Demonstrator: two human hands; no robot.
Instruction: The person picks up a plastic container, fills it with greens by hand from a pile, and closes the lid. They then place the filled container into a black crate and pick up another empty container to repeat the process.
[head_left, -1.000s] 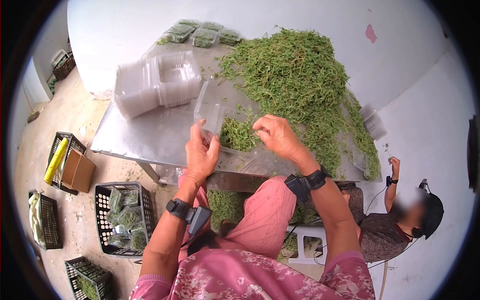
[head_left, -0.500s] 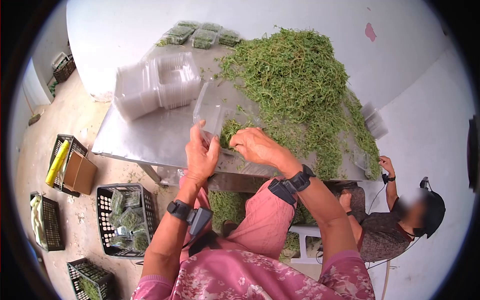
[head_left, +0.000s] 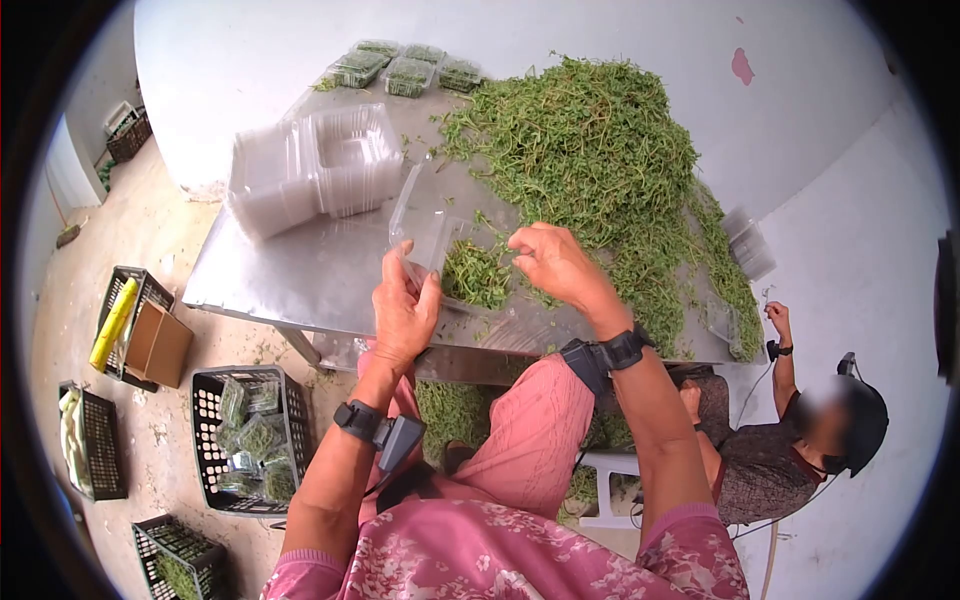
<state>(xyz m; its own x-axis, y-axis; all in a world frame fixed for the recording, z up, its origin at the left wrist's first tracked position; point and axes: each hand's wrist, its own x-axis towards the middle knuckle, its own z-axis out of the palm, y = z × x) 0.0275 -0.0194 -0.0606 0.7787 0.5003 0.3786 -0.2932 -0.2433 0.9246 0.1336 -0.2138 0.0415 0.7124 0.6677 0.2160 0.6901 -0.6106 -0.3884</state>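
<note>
My left hand pinches the near edge of an open clear plastic clamshell box on the table, thumb on one side and fingers behind. Leafy green stems lie in the tray half of that box, to the right of the hand. My right hand is raised beyond the tray's right side, its fingers curled together by the edge of the big heap of green stems. Whatever its fingertips hold, if anything, is too small to make out.
Stacked clear boxes stand left on the metal table. Filled boxes sit at the back. Crates, one holding packed boxes, are on the floor at left. At right sits a co-worker with one hand raised.
My right hand has moved from the tray up and right toward the heap, uncovering the greens in the tray. My left hand stays on the box. The co-worker's raised hand shifts slightly.
</note>
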